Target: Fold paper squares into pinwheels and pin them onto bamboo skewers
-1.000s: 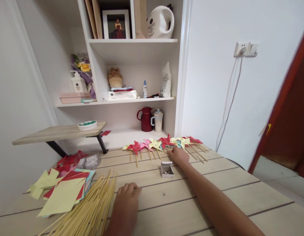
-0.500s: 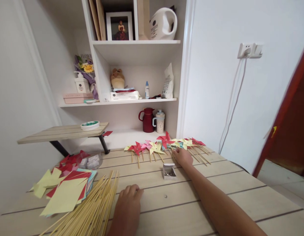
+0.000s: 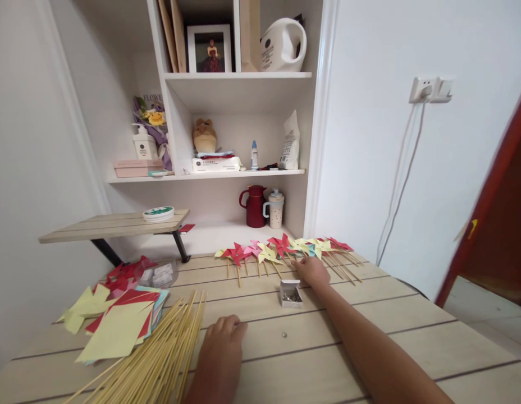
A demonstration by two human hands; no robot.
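My right hand (image 3: 313, 271) is at the back of the table, its fingertips closed at the stick of a red paper pinwheel (image 3: 280, 244). That pinwheel lies in a row with others, among them a pale yellow pinwheel (image 3: 269, 254) and a second red pinwheel (image 3: 236, 254). Just in front of this hand stands a small open white box (image 3: 291, 303) of metal pins. My left hand (image 3: 222, 349) rests on the tabletop with loosely bent fingers and nothing visible in it. Beside it, on the left, is a pile of thin wooden sticks (image 3: 159, 350).
Coloured paper squares (image 3: 117, 331) and cut red paper (image 3: 126, 275) lie at the left, near a clear container (image 3: 163, 275). A small raised shelf (image 3: 113, 225) stands behind them. One metal pin (image 3: 284, 335) lies mid-table. A dark red jug (image 3: 255, 207) and a cup (image 3: 276, 210) stand at the back.
The red pinwheel at my right hand has come down slightly towards the table, into the row. My left hand has stayed in place. The view has shifted slightly.
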